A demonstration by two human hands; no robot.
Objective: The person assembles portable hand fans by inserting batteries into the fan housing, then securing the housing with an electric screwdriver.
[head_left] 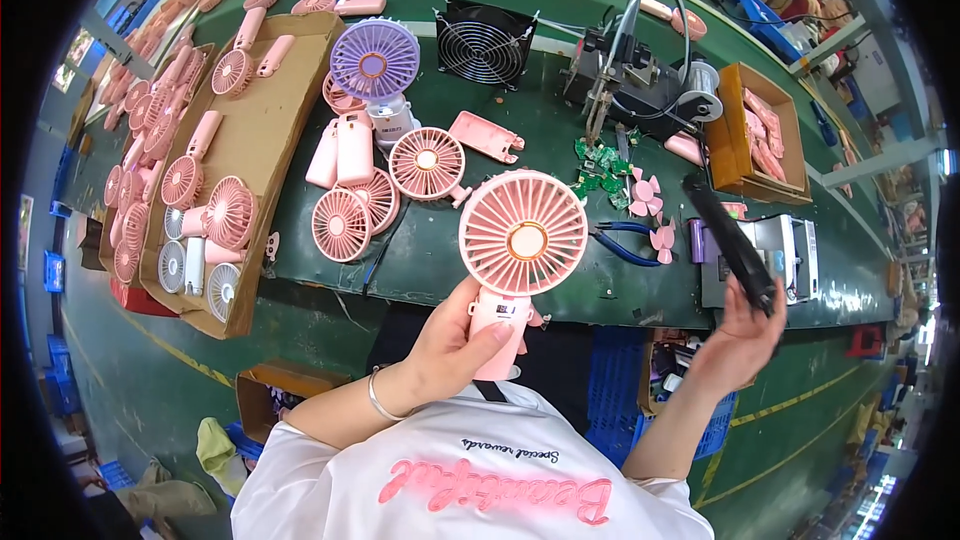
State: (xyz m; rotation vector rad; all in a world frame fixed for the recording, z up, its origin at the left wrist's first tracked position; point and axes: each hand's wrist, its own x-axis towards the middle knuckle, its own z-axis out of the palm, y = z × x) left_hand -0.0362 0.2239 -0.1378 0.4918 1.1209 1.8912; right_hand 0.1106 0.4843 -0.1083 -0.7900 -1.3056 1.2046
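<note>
In my left hand (450, 340) is a pink handheld fan (487, 315), its round grille upright and facing up at me, with my thumb pressed on the handle. My right hand (742, 335) is closed around the lower end of a long black tool (735, 245), whose exact kind is blurred. The tool leans up and to the left over the bench's right side. Left of the held fan lie more pink fans (427, 162) and a purple fan (375, 60) standing upright. Blue-handled pliers (630, 243) and pink fan blades (646, 192) lie between my hands.
A cardboard tray (262, 120) of pink and white fans stands at the left. Behind are a black square fan (487, 43) and a machine with a wire spool (700, 90). Green circuit boards (602, 165) lie before it. A box (735, 130) of pink parts stands right.
</note>
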